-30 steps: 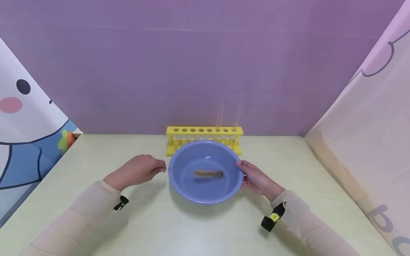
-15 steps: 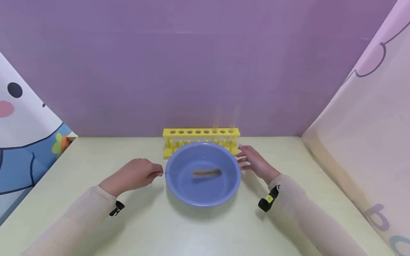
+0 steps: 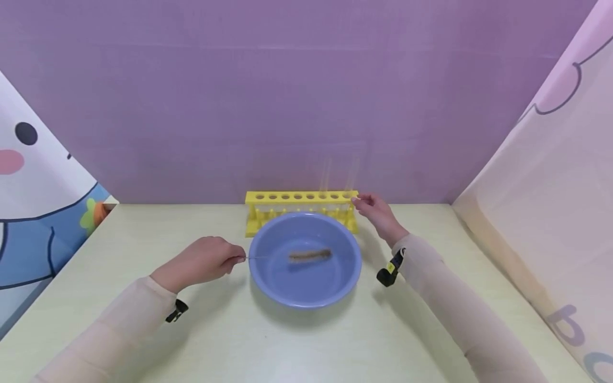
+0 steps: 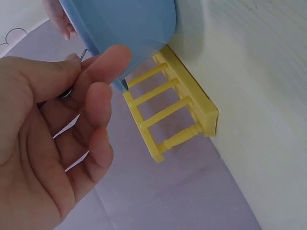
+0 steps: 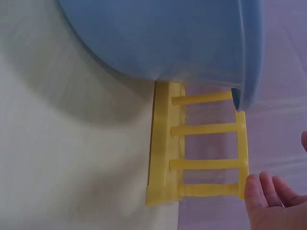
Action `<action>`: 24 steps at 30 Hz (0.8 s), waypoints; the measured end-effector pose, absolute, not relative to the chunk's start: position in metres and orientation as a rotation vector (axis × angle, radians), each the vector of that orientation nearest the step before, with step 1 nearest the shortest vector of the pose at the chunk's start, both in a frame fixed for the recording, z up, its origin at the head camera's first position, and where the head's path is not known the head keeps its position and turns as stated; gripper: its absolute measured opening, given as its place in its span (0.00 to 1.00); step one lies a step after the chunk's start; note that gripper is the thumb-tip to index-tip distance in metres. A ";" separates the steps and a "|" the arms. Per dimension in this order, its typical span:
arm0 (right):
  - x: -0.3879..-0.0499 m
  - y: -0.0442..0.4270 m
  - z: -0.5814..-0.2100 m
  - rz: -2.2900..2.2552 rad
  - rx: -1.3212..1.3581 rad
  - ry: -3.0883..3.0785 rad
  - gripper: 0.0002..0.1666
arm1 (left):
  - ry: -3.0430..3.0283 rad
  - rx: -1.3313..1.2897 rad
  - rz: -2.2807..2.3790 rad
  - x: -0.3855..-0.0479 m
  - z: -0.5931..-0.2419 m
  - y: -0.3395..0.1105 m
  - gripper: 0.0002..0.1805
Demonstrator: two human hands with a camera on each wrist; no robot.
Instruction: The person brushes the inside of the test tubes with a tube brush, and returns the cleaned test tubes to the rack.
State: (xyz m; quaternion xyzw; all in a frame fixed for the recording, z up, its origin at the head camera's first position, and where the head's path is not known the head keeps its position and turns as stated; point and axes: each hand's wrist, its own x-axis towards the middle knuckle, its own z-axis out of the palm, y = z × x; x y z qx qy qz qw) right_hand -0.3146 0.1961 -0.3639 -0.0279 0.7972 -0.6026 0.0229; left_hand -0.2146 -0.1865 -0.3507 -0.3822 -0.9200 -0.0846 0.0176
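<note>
My left hand (image 3: 203, 260) pinches the thin twisted wire handle of a test tube brush (image 3: 309, 256), whose brown bristles hang over the inside of a blue basin (image 3: 305, 302). In the left wrist view the wire (image 4: 83, 54) shows between thumb and forefinger. Behind the basin stands a yellow test tube rack (image 3: 291, 198). Two clear glass test tubes (image 3: 325, 174) stick up from its right half. My right hand (image 3: 379, 217) is at the rack's right end, fingers loosely bent; whether the fingertips (image 5: 253, 184) touch the rack I cannot tell.
The pale table (image 3: 268, 351) carries the basin and the rack. A purple backdrop (image 3: 287, 106) rises right behind the rack. Printed cloths hang at the left (image 3: 43, 175) and right (image 3: 541, 202) sides.
My right hand has let go of the basin's right rim and moved up and back to the rack's right end. My left hand keeps the brush over the basin, nearly unmoved.
</note>
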 end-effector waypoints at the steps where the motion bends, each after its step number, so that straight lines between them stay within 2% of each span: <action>1: -0.317 0.195 -0.362 -1.855 -0.052 2.492 0.29 | -2.858 -1.187 -0.266 -0.215 -0.351 -0.186 0.10; 7: -0.330 0.189 -0.352 -1.762 0.089 2.628 0.29 | -2.863 -1.187 -0.254 -0.214 -0.349 -0.185 0.11; 20: -0.347 0.181 -0.351 -1.774 0.043 2.663 0.36 | -2.863 -1.181 -0.240 -0.211 -0.350 -0.180 0.11; 24: -0.350 0.181 -0.353 -1.751 0.027 2.675 0.34 | -2.822 -1.194 -0.252 -0.209 -0.349 -0.179 0.12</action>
